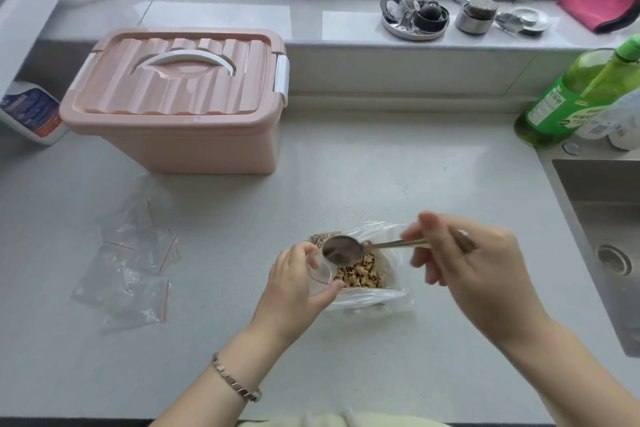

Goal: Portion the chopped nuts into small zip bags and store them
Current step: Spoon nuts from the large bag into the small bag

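Note:
My left hand pinches a small clear zip bag with a red seal line, held at the edge of a larger clear bag that lies open on the counter. Chopped nuts fill the larger bag. My right hand grips a metal spoon by its handle. The spoon's bowl hovers over the small bag's mouth and looks empty. Several empty small zip bags lie spread on the counter to the left.
A pink lidded storage box with a white handle stands at the back left. A white bottle is beside it. Green bottles stand at the right, near a steel sink. Metal items and a pink cloth sit on the windowsill.

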A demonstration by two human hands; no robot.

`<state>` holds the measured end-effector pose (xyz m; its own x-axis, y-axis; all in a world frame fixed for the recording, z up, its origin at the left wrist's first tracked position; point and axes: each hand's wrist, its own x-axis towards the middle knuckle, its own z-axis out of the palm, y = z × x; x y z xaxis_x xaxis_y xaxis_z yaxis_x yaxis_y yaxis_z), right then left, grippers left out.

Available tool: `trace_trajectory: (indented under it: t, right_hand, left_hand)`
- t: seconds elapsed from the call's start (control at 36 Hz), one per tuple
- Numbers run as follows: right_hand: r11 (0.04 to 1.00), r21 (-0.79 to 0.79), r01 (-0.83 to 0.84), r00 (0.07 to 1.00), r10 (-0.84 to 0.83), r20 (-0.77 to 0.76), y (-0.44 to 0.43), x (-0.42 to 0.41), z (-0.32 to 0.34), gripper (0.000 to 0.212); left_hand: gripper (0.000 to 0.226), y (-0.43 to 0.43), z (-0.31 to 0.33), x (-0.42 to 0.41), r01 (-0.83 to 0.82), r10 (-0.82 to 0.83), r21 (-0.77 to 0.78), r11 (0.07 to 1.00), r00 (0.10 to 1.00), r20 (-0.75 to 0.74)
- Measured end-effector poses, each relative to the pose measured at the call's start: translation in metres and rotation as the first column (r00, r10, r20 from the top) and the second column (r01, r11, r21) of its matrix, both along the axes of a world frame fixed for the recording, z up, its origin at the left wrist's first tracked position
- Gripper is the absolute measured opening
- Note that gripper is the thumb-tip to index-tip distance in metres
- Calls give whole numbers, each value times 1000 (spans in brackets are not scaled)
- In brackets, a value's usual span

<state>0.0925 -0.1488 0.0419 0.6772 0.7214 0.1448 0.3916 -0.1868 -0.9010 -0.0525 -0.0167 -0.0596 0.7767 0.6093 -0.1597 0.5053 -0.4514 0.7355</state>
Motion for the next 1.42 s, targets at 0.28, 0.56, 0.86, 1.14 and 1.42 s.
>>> trace_trajectory:
  t: [0.28,0.56,0.86,1.14,1.42]
  right_hand:
    - [920,-316,231,945,-289,-153,-30,15,-76,31]
    - [917,-330,225,940,-294,-174,-30,-2,-104,28]
    - [863,-340,373,681,-504,-531,-34,2,-133,38]
    - [835,-341,433,533,-542,-650,-45,-2,-139,39]
    - [833,-317,452,449,-520,-727,-48,7,-125,42]
  left_hand:
    - [54,-2,-30,-7,-121,130,-162,979,990,47]
    - [63,-2,-53,-16,-40,29,-159,987,997,-67]
    - [72,-1,-63,-26,-228,220,-277,933,974,-61]
    - [51,-6,-67,-24,-527,567,-513,678,818,-92]
    - [41,-7,-14,-23,-339,431,-389,857,885,178]
